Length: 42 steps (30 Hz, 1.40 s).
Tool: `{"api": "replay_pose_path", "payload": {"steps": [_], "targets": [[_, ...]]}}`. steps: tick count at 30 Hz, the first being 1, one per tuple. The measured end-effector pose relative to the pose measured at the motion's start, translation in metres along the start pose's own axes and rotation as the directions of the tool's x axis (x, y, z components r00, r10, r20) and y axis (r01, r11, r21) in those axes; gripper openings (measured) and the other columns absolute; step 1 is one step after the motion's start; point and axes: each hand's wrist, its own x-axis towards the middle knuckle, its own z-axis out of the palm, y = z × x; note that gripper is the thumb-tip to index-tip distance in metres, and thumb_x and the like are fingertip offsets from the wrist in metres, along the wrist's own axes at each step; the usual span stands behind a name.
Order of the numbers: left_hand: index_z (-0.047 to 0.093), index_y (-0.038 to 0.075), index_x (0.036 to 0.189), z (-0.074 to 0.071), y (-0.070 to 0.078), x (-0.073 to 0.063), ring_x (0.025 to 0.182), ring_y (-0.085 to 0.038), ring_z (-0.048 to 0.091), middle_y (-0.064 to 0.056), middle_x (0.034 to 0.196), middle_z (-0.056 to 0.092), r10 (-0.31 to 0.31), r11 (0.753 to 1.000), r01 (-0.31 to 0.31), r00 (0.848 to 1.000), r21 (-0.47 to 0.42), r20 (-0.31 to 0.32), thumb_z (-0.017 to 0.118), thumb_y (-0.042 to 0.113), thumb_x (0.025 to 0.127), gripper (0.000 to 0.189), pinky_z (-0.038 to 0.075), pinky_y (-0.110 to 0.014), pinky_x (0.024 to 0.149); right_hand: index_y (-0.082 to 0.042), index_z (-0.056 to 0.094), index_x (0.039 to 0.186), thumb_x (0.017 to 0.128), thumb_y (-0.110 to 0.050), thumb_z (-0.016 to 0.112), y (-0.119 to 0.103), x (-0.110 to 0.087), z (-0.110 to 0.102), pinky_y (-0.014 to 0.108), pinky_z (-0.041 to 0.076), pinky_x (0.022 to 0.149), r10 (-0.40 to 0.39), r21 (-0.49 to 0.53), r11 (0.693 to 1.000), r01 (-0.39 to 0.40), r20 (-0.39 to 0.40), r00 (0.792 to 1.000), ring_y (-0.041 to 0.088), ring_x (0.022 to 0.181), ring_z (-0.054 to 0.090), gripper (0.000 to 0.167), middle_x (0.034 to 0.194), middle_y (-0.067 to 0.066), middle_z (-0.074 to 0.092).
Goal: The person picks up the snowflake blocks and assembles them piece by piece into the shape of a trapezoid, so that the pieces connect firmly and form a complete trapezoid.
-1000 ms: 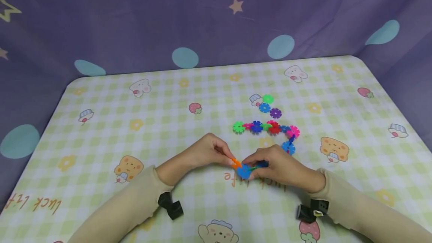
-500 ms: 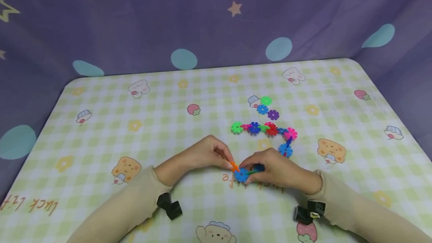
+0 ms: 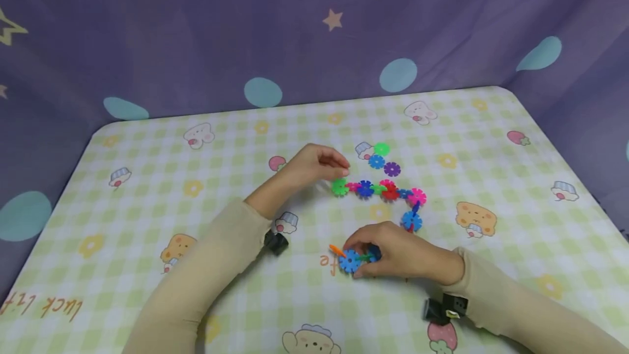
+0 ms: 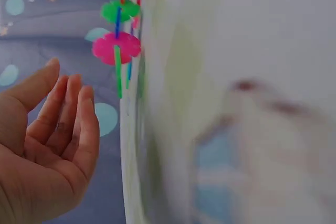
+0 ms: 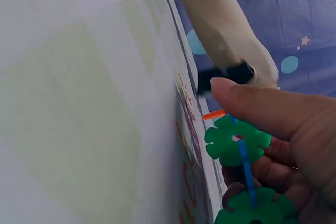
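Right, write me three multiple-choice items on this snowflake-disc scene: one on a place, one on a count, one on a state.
1. Where is the left hand?
A. beside the green end disc of the long chain
B. flat on the strawberry print at the near edge
C. under the table

2. How many loose discs lie in the small group behind the chain?
A. one
B. three
C. six

3. What is the right hand doing?
A. lying open and idle
B. holding a small cluster with a blue disc and an orange piece
C. gripping the purple curtain

Key: 1 A, its fingertips sit just left of that green disc; 2 B, one green, one blue and one purple; 3 B, its fingers curl round the cluster on the checked cloth.
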Motion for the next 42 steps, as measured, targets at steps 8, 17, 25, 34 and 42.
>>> {"api": "replay_pose_path", "payload": {"steps": [8,17,25,34,42], "targets": [[0.07,0.008,0.105,0.017,0.012,0.054,0.092,-0.014,0.062,-0.002,0.102,0.068,0.059,0.926,-0.079,0.996,0.37,0.065,0.074,0.018,0.082,0.025,0.048,-0.025,0.082,-0.014,0.067,0.104,0.075,-0.029,0.08,0.002,-0.002,0.002,0.018,0.047,0.068,-0.035,-0.002,0.999,0.035,0.014,0.999,0.0,0.075,0.052,0.035,0.086,-0.011,0.059],[0.069,0.009,0.107,0.025,0.016,0.079,0.092,-0.015,0.058,-0.003,0.098,0.066,0.018,0.889,-0.062,0.995,0.454,0.101,0.08,0.016,0.076,0.034,0.046,-0.024,0.08,-0.016,0.067,0.105,0.074,-0.031,0.08,0.002,-0.003,0.002,0.018,0.047,0.069,-0.066,-0.038,0.997,0.066,-0.001,0.998,-0.001,0.076,0.052,0.037,0.09,-0.011,0.061],[0.068,0.01,0.103,0.027,0.017,0.082,0.095,-0.014,0.055,-0.002,0.101,0.064,0.001,0.857,-0.058,0.994,0.512,0.111,0.08,0.018,0.076,0.031,0.044,-0.025,0.083,-0.021,0.068,0.105,0.077,-0.038,0.077,-0.004,-0.003,0.0,0.018,0.046,0.071,-0.05,-0.155,0.987,0.046,-0.022,0.999,-0.002,0.079,0.052,0.034,0.092,-0.015,0.061],[0.067,0.01,0.103,0.03,0.017,0.083,0.094,-0.014,0.054,-0.001,0.098,0.063,-0.008,0.858,-0.052,0.993,0.511,0.114,0.08,0.017,0.076,0.031,0.043,-0.025,0.086,-0.019,0.068,0.105,0.077,-0.034,0.078,-0.009,-0.004,-0.003,0.021,0.047,0.074,0.027,-0.19,0.981,-0.03,-0.016,0.999,-0.001,0.084,0.055,0.033,0.098,-0.013,0.064],[0.068,0.008,0.1,0.029,0.016,0.083,0.089,-0.014,0.054,-0.001,0.086,0.06,-0.008,0.883,-0.054,0.991,0.467,0.13,0.079,0.014,0.077,0.026,0.043,-0.026,0.085,-0.016,0.067,0.105,0.078,-0.03,0.078,-0.008,-0.003,-0.004,0.024,0.048,0.078,0.079,-0.178,0.981,-0.077,0.001,0.997,-0.001,0.086,0.056,0.032,0.099,-0.01,0.064]]}}
